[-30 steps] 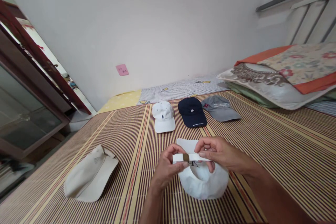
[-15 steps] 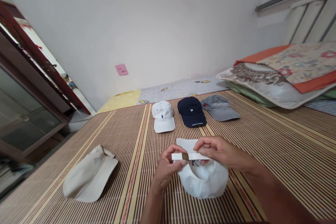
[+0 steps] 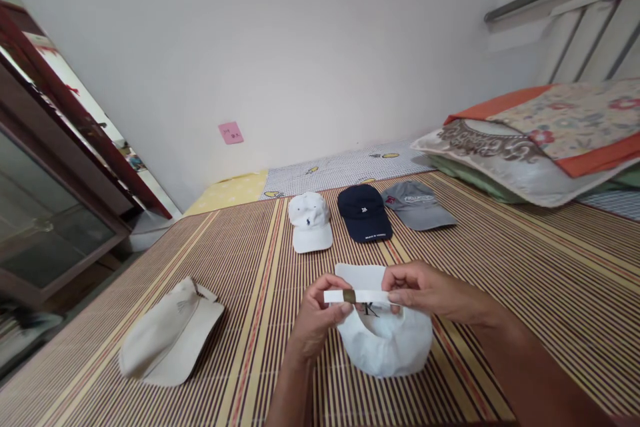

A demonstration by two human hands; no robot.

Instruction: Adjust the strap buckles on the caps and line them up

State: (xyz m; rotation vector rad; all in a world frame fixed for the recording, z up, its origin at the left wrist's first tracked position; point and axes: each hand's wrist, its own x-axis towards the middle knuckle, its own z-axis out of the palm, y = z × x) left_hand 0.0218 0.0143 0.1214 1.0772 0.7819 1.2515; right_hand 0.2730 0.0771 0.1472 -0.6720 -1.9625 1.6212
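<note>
While the left grip [image 3: 317,320] and right grip [image 3: 433,290] pinch a white strap [image 3: 371,296], apparently the near cap's [image 3: 385,350], a pony-logo cap [image 3: 311,235], navy cap [image 3: 366,219] and grey cap [image 3: 421,210] lie beyond, a beige cap [image 3: 165,343] leftward.

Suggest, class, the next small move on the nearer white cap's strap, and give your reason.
Perhaps slide the brown buckle along the strap toward the right hand: the left hand pinches at the buckle, the right hand pinches the strap farther along, and a bare stretch lies between.
</note>
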